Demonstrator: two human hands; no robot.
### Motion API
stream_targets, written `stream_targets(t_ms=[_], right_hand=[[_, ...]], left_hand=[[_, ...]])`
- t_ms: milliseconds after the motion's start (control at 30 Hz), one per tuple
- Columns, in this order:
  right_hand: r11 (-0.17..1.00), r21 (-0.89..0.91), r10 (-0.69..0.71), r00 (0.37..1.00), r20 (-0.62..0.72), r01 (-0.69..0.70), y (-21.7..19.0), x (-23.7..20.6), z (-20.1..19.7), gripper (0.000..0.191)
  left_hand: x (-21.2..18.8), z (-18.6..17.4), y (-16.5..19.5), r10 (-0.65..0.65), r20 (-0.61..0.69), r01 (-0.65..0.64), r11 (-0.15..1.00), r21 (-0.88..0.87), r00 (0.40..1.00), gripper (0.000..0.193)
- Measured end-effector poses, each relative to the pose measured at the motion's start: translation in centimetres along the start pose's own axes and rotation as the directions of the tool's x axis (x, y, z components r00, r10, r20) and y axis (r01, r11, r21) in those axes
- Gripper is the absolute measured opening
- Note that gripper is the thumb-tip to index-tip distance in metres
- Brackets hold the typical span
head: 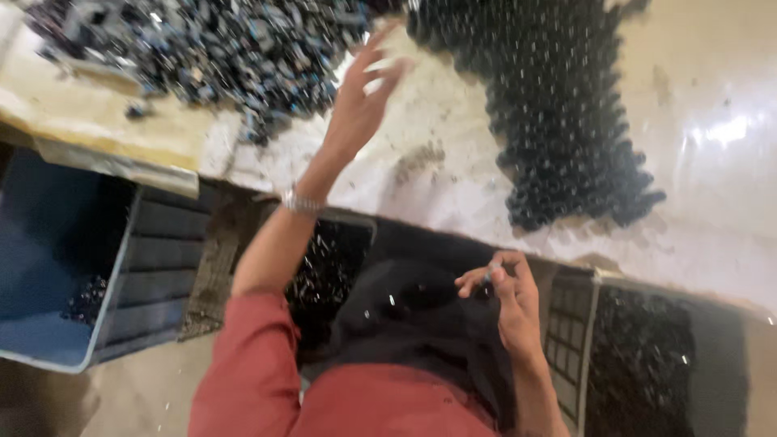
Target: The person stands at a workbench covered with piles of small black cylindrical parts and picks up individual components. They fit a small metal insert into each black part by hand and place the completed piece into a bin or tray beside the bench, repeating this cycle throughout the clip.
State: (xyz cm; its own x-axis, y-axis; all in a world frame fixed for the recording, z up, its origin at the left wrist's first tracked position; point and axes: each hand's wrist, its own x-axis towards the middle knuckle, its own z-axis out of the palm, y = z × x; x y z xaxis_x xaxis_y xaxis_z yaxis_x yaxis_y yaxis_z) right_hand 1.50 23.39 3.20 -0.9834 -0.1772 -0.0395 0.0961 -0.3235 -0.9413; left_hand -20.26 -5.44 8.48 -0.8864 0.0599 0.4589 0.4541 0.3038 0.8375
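Person in a red long-sleeved top stands at a pale, scuffed worktop (453,186), seen from above.

Left hand (362,97) is stretched out over the worktop, fingers spread and apart, nothing visibly gripped; motion blur, so fine detail is lost. It sits at the near edge of a loose heap of small dark blue-grey plastic or metal pieces (210,44) that fills the far left corner of the worktop. Silver metal wristband (301,202) on that wrist.

Right hand (506,295) is low, off the near edge of the worktop, close to the body. Thumb and fingertips are pinched together on something small and light-coloured; too blurred to say what it is.

Far right area of the worktop: a packed cluster of small black cylindrical parts (558,105) standing side by side, well apart from both hands.

Below the near edge: open blue plastic crate (48,267) on the left with a few dark pieces in it, a dark bin of shiny black parts (328,271) under the left forearm, and another black crate full of dark parts (639,364) on the right, just beside the right forearm.
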Motion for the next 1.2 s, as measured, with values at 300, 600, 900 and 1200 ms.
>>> stream_targets(t_ms=[300,600,900,1200], right_hand=[[0.976,0.214,-0.003,0.982,-0.188,0.044,1.2,-2.3,-2.3,0.03],[0.924,0.382,0.068,0.993,-0.098,-0.026,1.1,-1.3,-1.5,0.041],[0.912,0.409,0.043,0.994,-0.104,0.004,0.6,-0.6,0.2,0.046],[0.868,0.489,-0.034,0.993,-0.115,0.087,2.7,2.2,1.0,0.01]], left_hand=[[6.3,2.6,-7.1,-0.008,0.089,-0.016,0.964,0.265,0.996,0.022],[8.0,5.6,-10.2,-0.128,-0.12,0.151,0.965,0.214,0.984,0.04],[7.8,4.6,-8.1,0.085,-0.078,-0.051,0.929,0.367,0.993,0.032],[-12.9,6.7,4.0,0.208,0.426,-0.205,0.977,-0.054,0.881,0.044]])
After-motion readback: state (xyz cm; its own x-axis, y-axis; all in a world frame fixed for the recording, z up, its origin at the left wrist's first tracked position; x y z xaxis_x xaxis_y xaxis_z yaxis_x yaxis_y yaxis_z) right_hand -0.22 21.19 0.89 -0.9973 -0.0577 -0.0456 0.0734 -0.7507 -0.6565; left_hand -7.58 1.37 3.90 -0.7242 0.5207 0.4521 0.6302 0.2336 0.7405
